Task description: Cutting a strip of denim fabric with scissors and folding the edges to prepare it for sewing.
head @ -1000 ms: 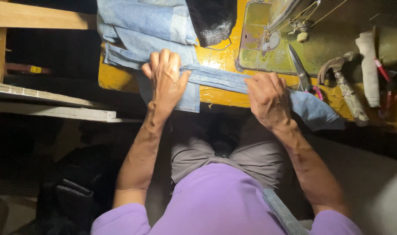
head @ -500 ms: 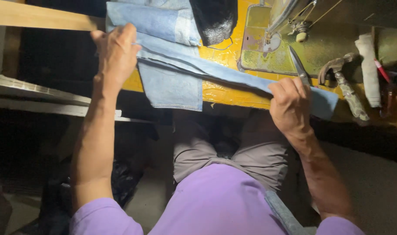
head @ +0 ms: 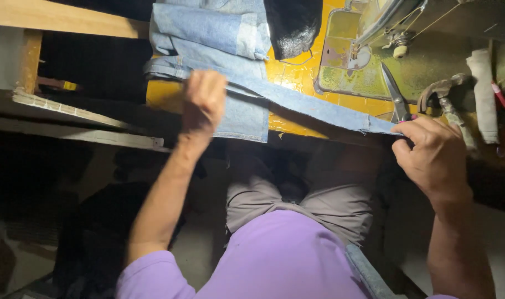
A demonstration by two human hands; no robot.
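A long narrow strip of blue denim (head: pixel 313 105) is stretched slantwise over the front of the yellow work table (head: pixel 297 77). My left hand (head: pixel 204 102) is closed around its left end near the table's front left corner. My right hand (head: pixel 432 158) pinches the right end, just below a pair of scissors (head: pixel 395 94). Folded blue denim pieces (head: pixel 208 33) lie under and behind the strip, one part hanging over the table edge.
A sewing machine's base and needle area (head: pixel 374 50) sit at the back right. A hammer (head: pixel 446 99), a rolled white cloth (head: pixel 483 94) and a black cloth (head: pixel 294 25) rest on the table. Wooden shelving (head: pixel 70 111) stands to the left. My knees are under the table.
My hands have drawn apart along the denim strip, from lying side by side at the middle to gripping its two ends, and the strip is now pulled taut.
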